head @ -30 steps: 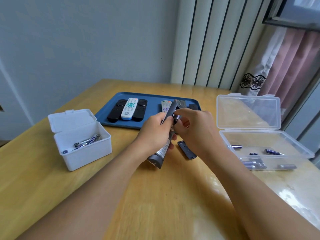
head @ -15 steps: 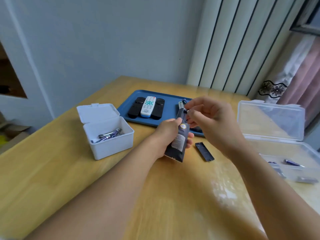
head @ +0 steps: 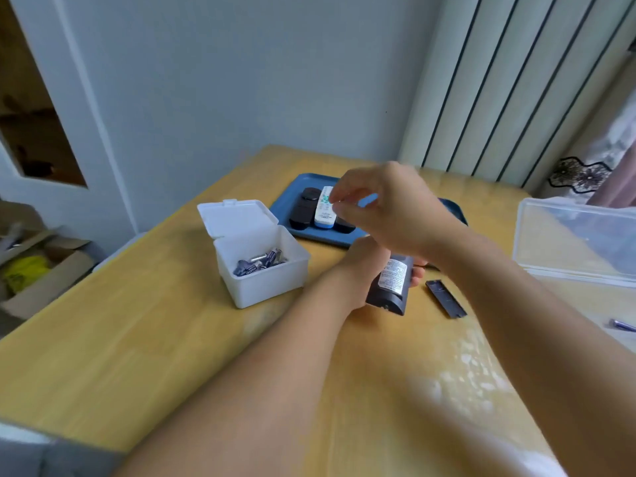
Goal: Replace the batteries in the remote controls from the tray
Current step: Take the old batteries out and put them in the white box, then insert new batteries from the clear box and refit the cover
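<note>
Your left hand (head: 361, 266) grips the dark remote (head: 390, 284) above the table (head: 137, 339), while your right hand (head: 389, 208) hovers over the tray's (head: 292, 192) near edge, fingertips pinched, contents indiscernible.

My one head camera looks forward and down, close over the surface (head: 144, 325), toward the wall corner.

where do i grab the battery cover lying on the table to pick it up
Pinch the battery cover across its two long edges near the middle, coming from above. It is a thin, narrow strip lying flat on the table, apart from the remote, with bare wood on both sides.
</note>
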`<action>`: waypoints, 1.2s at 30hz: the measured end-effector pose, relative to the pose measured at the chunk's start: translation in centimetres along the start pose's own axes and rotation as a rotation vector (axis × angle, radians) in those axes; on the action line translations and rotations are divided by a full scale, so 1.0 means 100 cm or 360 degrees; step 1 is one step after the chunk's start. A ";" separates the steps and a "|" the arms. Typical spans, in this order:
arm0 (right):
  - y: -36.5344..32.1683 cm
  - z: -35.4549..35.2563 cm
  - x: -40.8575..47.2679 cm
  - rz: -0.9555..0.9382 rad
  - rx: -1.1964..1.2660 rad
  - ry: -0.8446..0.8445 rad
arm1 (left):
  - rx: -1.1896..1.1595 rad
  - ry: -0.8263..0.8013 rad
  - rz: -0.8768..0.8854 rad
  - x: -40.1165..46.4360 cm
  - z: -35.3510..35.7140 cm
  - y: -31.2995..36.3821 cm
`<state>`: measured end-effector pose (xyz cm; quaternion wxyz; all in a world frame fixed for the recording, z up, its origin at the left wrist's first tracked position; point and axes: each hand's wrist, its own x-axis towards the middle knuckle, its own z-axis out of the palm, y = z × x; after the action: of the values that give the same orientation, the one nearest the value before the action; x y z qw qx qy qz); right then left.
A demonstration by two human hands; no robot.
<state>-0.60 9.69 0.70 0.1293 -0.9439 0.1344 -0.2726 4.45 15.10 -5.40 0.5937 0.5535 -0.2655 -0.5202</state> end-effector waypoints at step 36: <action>0.142 -0.107 -0.151 0.1148 -0.0671 -0.0755 | 0.0325 -0.0241 0.0228 0.021 0.055 -0.026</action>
<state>-21.36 -0.46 -2.33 0.0485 -0.8788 0.4726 0.0458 -0.62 11.48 -7.02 0.5481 0.5498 -0.4000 -0.4871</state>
